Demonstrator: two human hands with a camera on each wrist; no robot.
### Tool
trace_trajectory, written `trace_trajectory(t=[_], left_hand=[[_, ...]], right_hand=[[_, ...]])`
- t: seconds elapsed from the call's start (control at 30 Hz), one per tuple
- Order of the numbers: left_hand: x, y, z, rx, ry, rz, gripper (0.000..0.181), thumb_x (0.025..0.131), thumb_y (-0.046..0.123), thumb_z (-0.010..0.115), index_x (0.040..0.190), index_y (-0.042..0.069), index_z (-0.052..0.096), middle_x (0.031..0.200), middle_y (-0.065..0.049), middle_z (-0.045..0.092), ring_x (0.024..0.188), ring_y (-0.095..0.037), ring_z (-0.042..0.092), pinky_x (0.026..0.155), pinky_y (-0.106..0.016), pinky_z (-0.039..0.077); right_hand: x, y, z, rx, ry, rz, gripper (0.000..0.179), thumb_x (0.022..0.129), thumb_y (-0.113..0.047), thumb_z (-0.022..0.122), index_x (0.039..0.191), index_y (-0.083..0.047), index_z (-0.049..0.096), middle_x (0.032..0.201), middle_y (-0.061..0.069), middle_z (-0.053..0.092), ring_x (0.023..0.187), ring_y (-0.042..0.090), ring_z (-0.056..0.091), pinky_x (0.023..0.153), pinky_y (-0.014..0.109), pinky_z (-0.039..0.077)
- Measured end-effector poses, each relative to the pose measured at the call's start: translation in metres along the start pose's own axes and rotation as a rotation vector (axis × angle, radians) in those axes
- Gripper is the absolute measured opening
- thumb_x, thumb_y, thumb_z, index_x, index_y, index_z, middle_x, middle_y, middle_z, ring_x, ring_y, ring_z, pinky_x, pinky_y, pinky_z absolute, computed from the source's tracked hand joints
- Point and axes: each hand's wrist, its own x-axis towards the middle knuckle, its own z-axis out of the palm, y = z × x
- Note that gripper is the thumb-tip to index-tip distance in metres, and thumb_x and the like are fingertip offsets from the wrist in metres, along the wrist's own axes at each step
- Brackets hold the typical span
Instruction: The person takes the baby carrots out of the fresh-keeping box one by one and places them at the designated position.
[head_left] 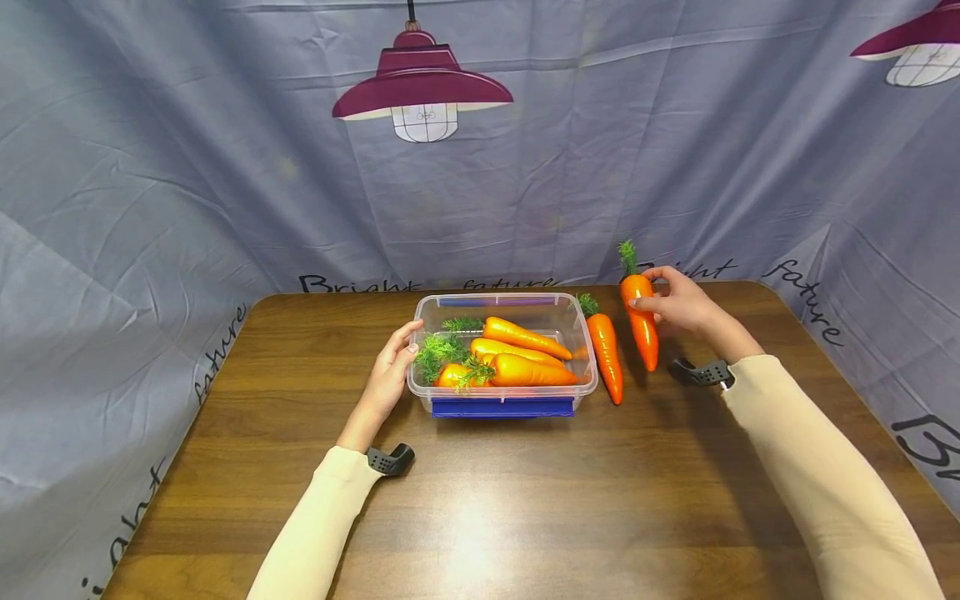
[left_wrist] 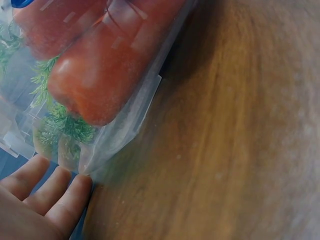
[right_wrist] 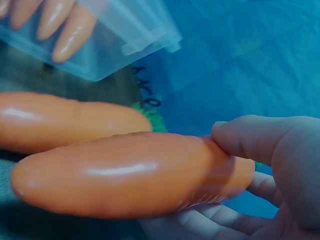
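A clear plastic food container point(head_left: 502, 393) with blue clips holds several orange carrots point(head_left: 525, 371) with green leafy tops. At its left end, my left hand point(head_left: 387, 367) touches the wall; in the left wrist view, extended fingers point(left_wrist: 70, 200) rest against the plastic outside. My right hand point(head_left: 678, 304) grips a carrot point(head_left: 641, 321) near its leafy end, thumb on one side and fingers on the other. That carrot appears raised, pointed end toward the front. Another carrot point(head_left: 606, 354) lies between it and the container, leaning close to the container's right side.
The brown wooden table point(head_left: 465, 508) carries everything. Behind it hangs a grey-blue curtain point(head_left: 600, 167) printed with lamps and lettering, and more fabric runs along both sides. A black wrist strap point(head_left: 390, 460) shows at the left cuff and a similar strap point(head_left: 701, 372) at the right.
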Motion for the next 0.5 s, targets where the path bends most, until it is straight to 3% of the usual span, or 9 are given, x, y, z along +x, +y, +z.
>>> trace_trajectory(t=[0.13,0.2,0.27,0.4,0.5], left_hand=[[0.0,0.0,0.0,-0.009,-0.002,0.003,0.047,0.104,0.006,0.037,0.15,-0.003,0.04,0.162,-0.023,0.033,0.149,-0.037,0.03,0.117,-0.047,0.031],[0.0,0.0,0.0,-0.015,-0.003,0.004,0.047,0.104,0.006,0.037,0.15,-0.004,0.04,0.163,-0.023,0.033,0.15,-0.037,0.029,0.117,-0.048,0.031],[0.0,0.0,0.0,-0.024,-0.005,0.001,0.047,0.104,0.006,0.037,0.15,-0.004,0.039,0.163,-0.023,0.032,0.151,-0.037,0.028,0.117,-0.042,0.033],[0.0,-0.001,0.0,-0.034,-0.012,-0.004,0.047,0.105,0.006,0.036,0.15,-0.005,0.038,0.163,-0.024,0.031,0.151,-0.037,0.027,0.108,-0.018,0.036],[0.0,-0.001,0.0,-0.037,-0.012,-0.005,0.047,0.105,0.006,0.036,0.15,-0.005,0.038,0.163,-0.024,0.031,0.151,-0.037,0.028,0.102,-0.01,0.036]], right_hand=[[0.0,0.015,0.007,0.03,-0.02,0.023,0.073,0.099,-0.017,0.062,0.152,0.004,0.017,0.115,0.025,0.056,0.071,0.013,0.066,0.065,0.045,0.062],[0.0,0.021,0.012,0.042,-0.029,0.037,0.074,0.098,-0.017,0.063,0.153,0.004,0.017,0.112,0.023,0.057,0.07,0.014,0.066,0.064,0.045,0.062],[0.0,0.025,0.016,0.041,-0.033,0.047,0.074,0.098,-0.016,0.064,0.152,0.004,0.018,0.109,0.021,0.057,0.069,0.014,0.066,0.063,0.044,0.062],[-0.002,0.03,0.022,0.028,-0.027,0.069,0.074,0.097,-0.017,0.065,0.151,0.005,0.019,0.105,0.019,0.056,0.068,0.015,0.063,0.061,0.043,0.062],[-0.002,0.035,0.026,0.031,-0.033,0.086,0.073,0.097,-0.016,0.064,0.15,0.005,0.018,0.106,0.019,0.056,0.068,0.014,0.062,0.061,0.041,0.062]])
